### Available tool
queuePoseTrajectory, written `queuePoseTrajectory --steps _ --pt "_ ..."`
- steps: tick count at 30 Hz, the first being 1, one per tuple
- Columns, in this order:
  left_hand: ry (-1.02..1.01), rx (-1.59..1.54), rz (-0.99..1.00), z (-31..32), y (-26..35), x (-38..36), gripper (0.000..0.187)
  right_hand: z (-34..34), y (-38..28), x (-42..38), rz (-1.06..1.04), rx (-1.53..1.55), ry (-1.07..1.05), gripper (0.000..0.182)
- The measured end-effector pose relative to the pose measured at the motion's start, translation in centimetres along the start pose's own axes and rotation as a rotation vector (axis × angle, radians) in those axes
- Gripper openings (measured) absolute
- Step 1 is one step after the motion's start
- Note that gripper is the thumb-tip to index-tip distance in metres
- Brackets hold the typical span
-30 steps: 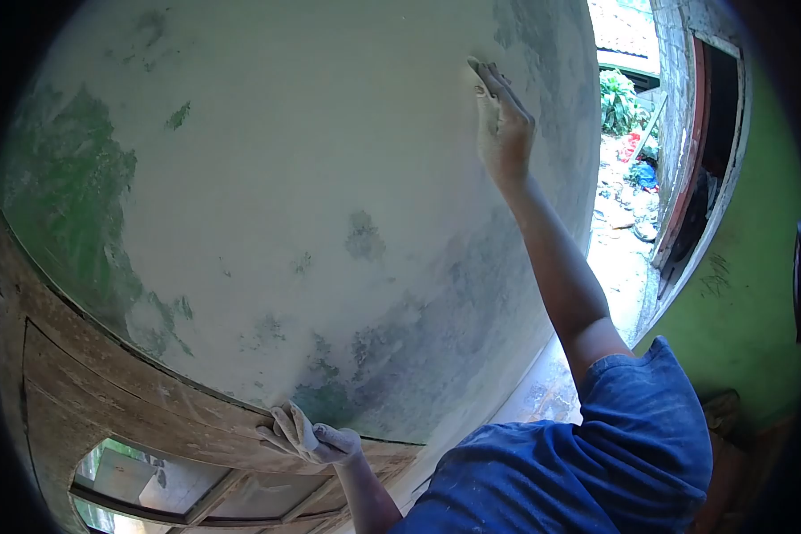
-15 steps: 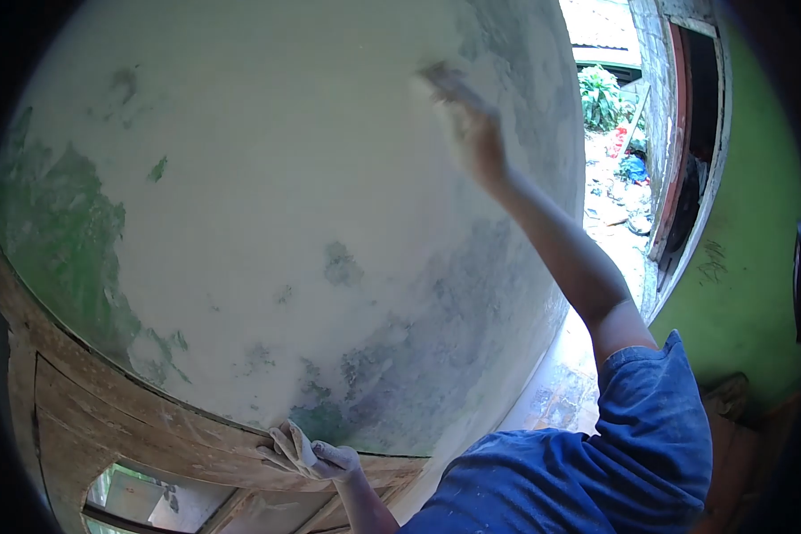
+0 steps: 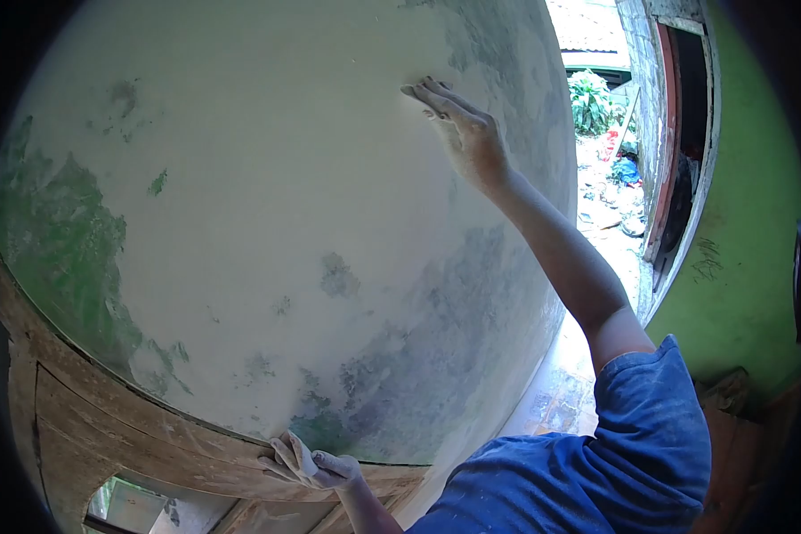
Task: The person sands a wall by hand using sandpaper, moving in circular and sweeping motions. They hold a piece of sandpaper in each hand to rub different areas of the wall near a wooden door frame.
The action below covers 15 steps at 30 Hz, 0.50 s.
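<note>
My right hand [image 3: 467,133] lies against the plastered wall [image 3: 267,178] in the upper middle of the view. Its fingers are stretched out and close together, the tips pale with dust. What may be under the palm is hidden. Low in the view, my left hand [image 3: 311,465], coated in whitish powder, rests with fingers extended and parted on the wooden frame [image 3: 196,438] along the wall's lower edge. The wall has a smooth off-white coat, with grey patches [image 3: 400,365] toward the right and bare green paint [image 3: 62,231] at the left.
A window opening [image 3: 129,503] sits in the woodwork at lower left. Past the wall's right edge, a bright gap shows a leafy plant [image 3: 590,102] and scattered debris outside. A doorway [image 3: 685,133] and a green wall [image 3: 752,178] stand at the right.
My right hand, blurred by motion before, now shows sharply and slightly lower on the wall. The left hand keeps its place on the frame; the view has shifted slightly.
</note>
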<state>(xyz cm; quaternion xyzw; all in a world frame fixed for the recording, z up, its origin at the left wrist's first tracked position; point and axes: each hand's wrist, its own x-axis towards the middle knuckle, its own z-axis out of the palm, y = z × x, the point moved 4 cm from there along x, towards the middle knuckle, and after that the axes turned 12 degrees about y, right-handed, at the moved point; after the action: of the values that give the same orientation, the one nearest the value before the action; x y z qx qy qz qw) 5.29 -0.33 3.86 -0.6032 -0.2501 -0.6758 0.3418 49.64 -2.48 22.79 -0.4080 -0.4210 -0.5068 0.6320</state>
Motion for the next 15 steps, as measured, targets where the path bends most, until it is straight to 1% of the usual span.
queuePoseTrajectory --steps 2,4,5,7,8,10,11,13,14,15 --pt "0.014 -0.002 0.035 -0.1 0.0 0.0 0.037 -0.8 1.1 0.0 -0.015 -0.033 -0.016 0.035" --pt "-0.027 0.003 0.018 -0.2 0.1 0.1 0.036 -1.1 5.4 -0.1 0.292 -0.076 -0.019 0.036" --pt "-0.021 0.006 0.015 -0.3 0.0 -0.2 0.036 -0.6 6.2 -0.3 0.287 -0.073 -0.018 0.036" --pt "-0.028 -0.051 -0.092 -0.2 -0.7 -1.0 0.033 -0.2 6.7 0.1 0.391 -0.285 -0.018 0.038" --pt "-0.020 -0.052 -0.092 -0.3 -0.8 -1.2 0.033 0.0 6.7 0.2 0.386 -0.282 -0.012 0.038" --pt "-0.025 -0.029 -0.073 -0.3 -0.5 -0.8 0.032 0.1 3.7 0.8 0.130 -0.090 0.053 0.036" --pt "-0.014 -0.030 -0.070 -0.2 -0.3 -0.6 0.032 -0.3 2.8 0.9 0.124 -0.088 0.063 0.036" --pt "-0.004 0.042 -0.022 -0.2 0.1 0.0 0.032 -0.8 1.3 0.8 0.168 -0.064 -0.012 0.032" --pt "-0.024 -0.001 -0.024 -0.2 0.2 0.2 0.032 -1.0 2.4 0.3 0.168 -0.065 -0.009 0.032" --pt "-0.022 0.000 -0.023 -0.2 0.2 0.3 0.032 -1.3 4.6 -0.8 0.233 -0.012 -0.014 0.030"
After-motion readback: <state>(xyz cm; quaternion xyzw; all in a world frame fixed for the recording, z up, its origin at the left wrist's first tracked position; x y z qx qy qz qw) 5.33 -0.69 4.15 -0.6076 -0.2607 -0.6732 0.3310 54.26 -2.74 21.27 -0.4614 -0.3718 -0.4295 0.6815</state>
